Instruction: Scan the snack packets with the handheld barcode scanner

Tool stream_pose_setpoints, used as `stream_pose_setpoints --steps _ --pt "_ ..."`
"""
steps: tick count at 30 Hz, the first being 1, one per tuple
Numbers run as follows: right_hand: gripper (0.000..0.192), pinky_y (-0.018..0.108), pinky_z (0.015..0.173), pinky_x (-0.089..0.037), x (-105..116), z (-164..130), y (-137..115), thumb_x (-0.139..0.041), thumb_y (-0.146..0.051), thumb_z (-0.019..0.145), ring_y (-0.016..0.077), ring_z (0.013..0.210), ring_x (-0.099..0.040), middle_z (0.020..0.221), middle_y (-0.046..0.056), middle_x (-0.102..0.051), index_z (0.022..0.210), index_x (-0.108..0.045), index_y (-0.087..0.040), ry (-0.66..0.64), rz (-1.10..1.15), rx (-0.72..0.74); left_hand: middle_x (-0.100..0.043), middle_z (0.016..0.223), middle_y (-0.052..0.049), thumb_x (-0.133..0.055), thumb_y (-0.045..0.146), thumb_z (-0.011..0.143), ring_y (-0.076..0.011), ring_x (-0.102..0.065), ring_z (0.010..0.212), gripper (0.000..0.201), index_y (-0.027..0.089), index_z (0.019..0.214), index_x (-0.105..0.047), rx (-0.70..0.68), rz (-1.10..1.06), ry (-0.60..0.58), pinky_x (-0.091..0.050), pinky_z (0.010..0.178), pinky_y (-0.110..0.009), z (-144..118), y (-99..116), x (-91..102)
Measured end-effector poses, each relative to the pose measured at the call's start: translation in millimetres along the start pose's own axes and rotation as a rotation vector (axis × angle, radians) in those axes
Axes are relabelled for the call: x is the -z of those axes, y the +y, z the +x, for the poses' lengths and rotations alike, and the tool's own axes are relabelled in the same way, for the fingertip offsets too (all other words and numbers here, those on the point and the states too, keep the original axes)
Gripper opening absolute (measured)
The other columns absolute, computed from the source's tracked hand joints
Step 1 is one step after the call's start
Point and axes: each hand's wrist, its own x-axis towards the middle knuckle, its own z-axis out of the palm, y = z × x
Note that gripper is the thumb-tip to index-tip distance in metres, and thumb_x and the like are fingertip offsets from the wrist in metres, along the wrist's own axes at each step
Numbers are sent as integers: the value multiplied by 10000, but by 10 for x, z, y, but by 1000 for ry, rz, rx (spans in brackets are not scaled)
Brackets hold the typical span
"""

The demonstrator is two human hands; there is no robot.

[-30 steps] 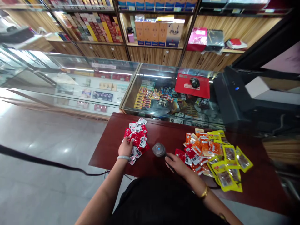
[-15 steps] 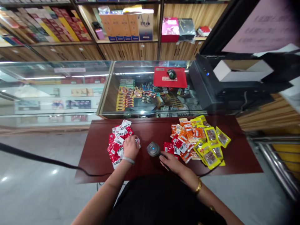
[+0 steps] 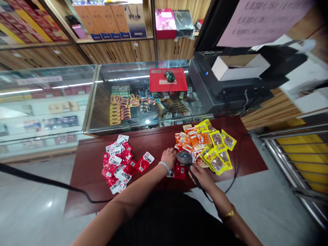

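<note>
L hand [image 3: 168,159]: lower ctr of frame, fingers bunched by a flat red-and-white foil packet [image 3: 180,172]; grip hidden, can't tell
R hand [image 3: 201,176]: lower ctr-right, closed round handle of dark grey plastic scanner [image 3: 184,157]
Packet: just below L fingertips, long axis approx. across frame; L nearer than R
Orange pouches [image 3: 203,138] + yellow pouches [image 3: 217,162]: right of ctr
Red/white pile [image 3: 114,167]: lower left, on red-brown table [image 3: 153,141]

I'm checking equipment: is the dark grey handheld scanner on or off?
On, it appears: a small blue light glows on top of the dark grey handheld scanner, held in the right hand.
</note>
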Motion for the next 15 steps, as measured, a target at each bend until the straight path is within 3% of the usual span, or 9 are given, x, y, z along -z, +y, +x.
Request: stream_pose_setpoints --steps 2,5,9,11,15 --pt "588 224 408 -280 10 1 -5 -624 -759 730 101 421 -386 538 -66 -476 946 -572 -214 3 10 -13 -641 1100 -161 -696 305 760 -288 -592 1044 364 159 1084 -617 77 -33 -78 -446 883 -385 -20 -25 14" --pt "559 221 408 -282 -35 47 17 -627 -742 743 101 421 -395 543 -62 -484 936 -580 -219 -15 7 0 -689 952 -105 -661 281 804 -231 -646 878 283 192 1065 -596 258 -200 -118 -455 781 -322 -121 -267 42" --pt "549 225 416 -284 -212 122 17 -610 -735 768 111 438 -414 548 -53 -484 937 -602 -213 -97 -53 43 -687 826 -40 -590 246 866 -157 -626 753 56 197 892 -592 468 -491 56 -434 713 -257 -373 -772 82" --pt "571 231 419 -295 -351 142 -32 -588 -745 779 117 443 -421 550 -46 -492 958 -616 -204 -168 -123 63 -662 742 -5 -562 242 881 -129 -599 678 58 196 850 -577 541 -649 157 -426 673 -233 -532 -971 112" --pt "584 239 441 -339 -694 171 -170 -563 -714 825 125 471 -455 599 -26 -551 1071 -645 -190 -340 -276 124 -637 702 20 -554 215 868 -111 -575 643 50 192 827 -569 580 -797 357 -420 643 -215 -831 -1167 185"
